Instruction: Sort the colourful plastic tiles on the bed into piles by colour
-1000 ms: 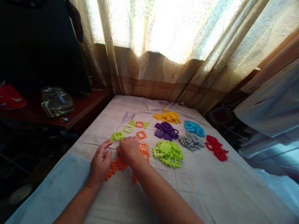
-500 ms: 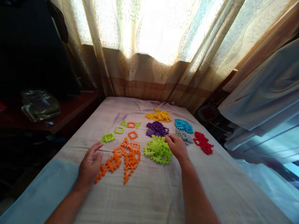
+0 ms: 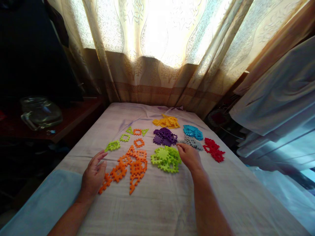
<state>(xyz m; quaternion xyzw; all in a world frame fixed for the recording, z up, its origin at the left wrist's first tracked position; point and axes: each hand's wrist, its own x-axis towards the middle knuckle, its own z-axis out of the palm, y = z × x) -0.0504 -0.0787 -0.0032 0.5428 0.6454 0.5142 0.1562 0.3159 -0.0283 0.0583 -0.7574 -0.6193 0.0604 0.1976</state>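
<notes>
The green pile lies on a pale cloth, its toothed flat pieces overlapping. At its right edge is the right hand, back upward, fingers drawn narrow with the tips close together; whether they pinch a piece, or touch the green pile, I cannot tell.

The left hand rests well to the left of the green pile, thumb and fingers parted in a loose, wide curve, with nothing seen in its grasp. Between it and the green pile spread the orange pieces, some overlapping, the nearest orange one close by the hand; contact there is unclear.

Left of the green pile and farther back are the small pieces: some green ones just off the left fingertips, a green square, an orange square turned cornerwise, and a row of a green triangle, an orange frame and a second green triangle.

Just behind the green pile sits the purple pile, and farther behind, the yellow pile. Behind it to the right are the grey pile, partly covered by the right hand, and the blue pile; well to its right lies the red pile. A glass jug stands far to its left, and a patterned curtain hangs well behind it.
</notes>
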